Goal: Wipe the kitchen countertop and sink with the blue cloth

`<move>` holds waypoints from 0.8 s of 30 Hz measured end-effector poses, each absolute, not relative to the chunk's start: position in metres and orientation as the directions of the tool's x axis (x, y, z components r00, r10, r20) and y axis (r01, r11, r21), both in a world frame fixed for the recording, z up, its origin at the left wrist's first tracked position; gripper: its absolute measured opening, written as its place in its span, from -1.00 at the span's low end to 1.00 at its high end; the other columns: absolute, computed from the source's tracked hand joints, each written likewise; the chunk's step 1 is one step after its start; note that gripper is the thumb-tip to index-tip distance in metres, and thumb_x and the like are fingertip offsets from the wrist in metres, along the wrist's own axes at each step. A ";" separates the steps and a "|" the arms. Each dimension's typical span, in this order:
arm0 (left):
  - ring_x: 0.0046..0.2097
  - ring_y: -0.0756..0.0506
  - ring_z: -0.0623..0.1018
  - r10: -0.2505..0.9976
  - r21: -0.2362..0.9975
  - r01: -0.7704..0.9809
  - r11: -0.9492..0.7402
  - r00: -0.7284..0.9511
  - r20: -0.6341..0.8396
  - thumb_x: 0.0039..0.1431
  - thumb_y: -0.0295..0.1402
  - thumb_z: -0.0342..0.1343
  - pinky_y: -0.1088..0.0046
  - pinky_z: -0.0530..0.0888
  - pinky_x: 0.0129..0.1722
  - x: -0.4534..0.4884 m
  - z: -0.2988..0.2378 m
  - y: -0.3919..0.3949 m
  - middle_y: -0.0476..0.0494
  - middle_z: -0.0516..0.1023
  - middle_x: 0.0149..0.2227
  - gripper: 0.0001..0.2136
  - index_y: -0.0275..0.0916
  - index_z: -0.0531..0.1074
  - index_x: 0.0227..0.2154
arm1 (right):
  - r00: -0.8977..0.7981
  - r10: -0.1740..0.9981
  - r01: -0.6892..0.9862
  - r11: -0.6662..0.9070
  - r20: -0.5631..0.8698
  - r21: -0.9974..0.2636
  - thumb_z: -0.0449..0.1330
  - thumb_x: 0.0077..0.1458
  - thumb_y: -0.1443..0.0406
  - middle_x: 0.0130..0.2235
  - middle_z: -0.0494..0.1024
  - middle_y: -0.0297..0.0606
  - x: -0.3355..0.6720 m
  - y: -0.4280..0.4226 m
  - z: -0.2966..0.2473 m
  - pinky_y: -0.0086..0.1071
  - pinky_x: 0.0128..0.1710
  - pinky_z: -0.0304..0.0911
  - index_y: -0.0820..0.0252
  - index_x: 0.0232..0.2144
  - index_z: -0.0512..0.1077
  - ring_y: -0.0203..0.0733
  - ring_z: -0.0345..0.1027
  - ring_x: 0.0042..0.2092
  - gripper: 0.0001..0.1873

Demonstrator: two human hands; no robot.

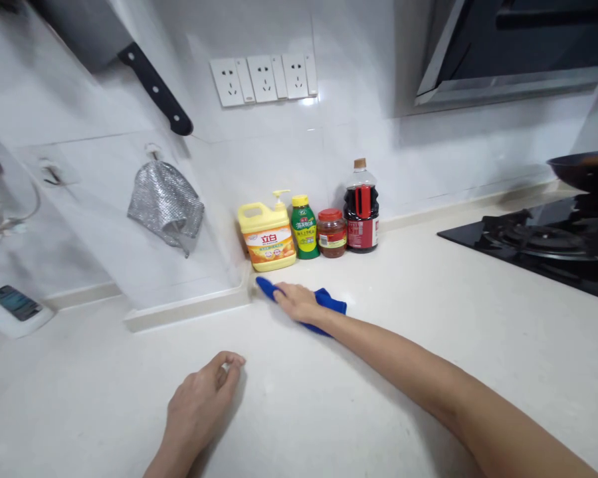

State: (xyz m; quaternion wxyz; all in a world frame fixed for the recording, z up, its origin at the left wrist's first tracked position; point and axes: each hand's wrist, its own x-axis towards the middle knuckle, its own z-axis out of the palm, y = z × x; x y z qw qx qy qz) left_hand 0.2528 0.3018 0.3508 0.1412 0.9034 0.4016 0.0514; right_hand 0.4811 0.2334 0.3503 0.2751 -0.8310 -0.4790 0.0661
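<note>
A blue cloth (331, 302) lies on the white countertop (329, 398), bunched under my right hand (296, 302), whose fingers grip it. Its front end reaches the corner of the wall ledge, just before a yellow dish soap jug (270, 242) with a pump. My left hand (202, 398) rests at the near side of the counter, away from the cloth. Its thumb and index fingertips are pressed together, and nothing shows between them.
Beside the jug stand a green squeeze bottle (304, 229), a red-lidded jar (331, 234) and a dark sauce bottle (361, 212). A gas stove (543, 239) is at right. A silvery mesh cloth (167, 202) and a cleaver (154, 86) hang at left, above a white bottle (14, 309).
</note>
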 end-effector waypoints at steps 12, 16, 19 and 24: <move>-0.38 -0.13 0.49 0.752 0.247 0.732 -0.635 0.659 -0.021 0.34 -0.15 -0.24 0.44 0.17 -0.39 0.253 0.348 0.298 0.05 0.39 -0.57 -0.69 -0.02 0.43 -0.19 | 0.600 0.781 0.736 -0.451 0.176 -0.505 -0.13 0.33 0.16 0.30 0.32 -0.32 0.512 0.316 0.347 -0.09 0.14 0.21 -0.12 0.29 0.19 0.02 0.25 0.23 -0.49; -0.42 -0.10 0.47 0.755 0.247 0.739 -0.627 0.654 -0.038 0.35 -0.19 -0.23 0.45 0.17 -0.40 0.252 0.347 0.298 0.07 0.38 -0.56 -0.70 -0.02 0.43 -0.18 | 0.603 0.779 0.748 -0.479 0.169 -0.459 -0.07 0.30 0.22 0.27 0.32 -0.17 0.515 0.332 0.350 -0.07 0.09 0.25 -0.07 0.25 0.24 0.07 0.32 0.16 -0.51; -0.42 -0.09 0.47 0.759 0.256 0.742 -0.619 0.650 -0.047 0.35 -0.20 -0.23 0.46 0.18 -0.40 0.253 0.346 0.298 0.07 0.39 -0.55 -0.70 -0.02 0.43 -0.16 | 0.597 0.782 0.771 -0.497 0.179 -0.398 -0.07 0.28 0.34 0.20 0.35 -0.03 0.511 0.342 0.350 -0.06 0.05 0.27 0.01 0.21 0.31 0.11 0.32 0.15 -0.51; -0.43 -0.09 0.46 0.758 0.253 0.742 -0.620 0.651 -0.051 0.35 -0.20 -0.23 0.45 0.17 -0.40 0.253 0.346 0.297 0.07 0.40 -0.54 -0.71 -0.01 0.42 -0.16 | 0.515 0.831 0.846 -0.452 0.210 -0.283 -0.07 0.24 0.42 0.19 0.32 0.02 0.513 0.348 0.346 -0.05 0.01 0.29 0.08 0.18 0.33 0.14 0.28 0.15 -0.50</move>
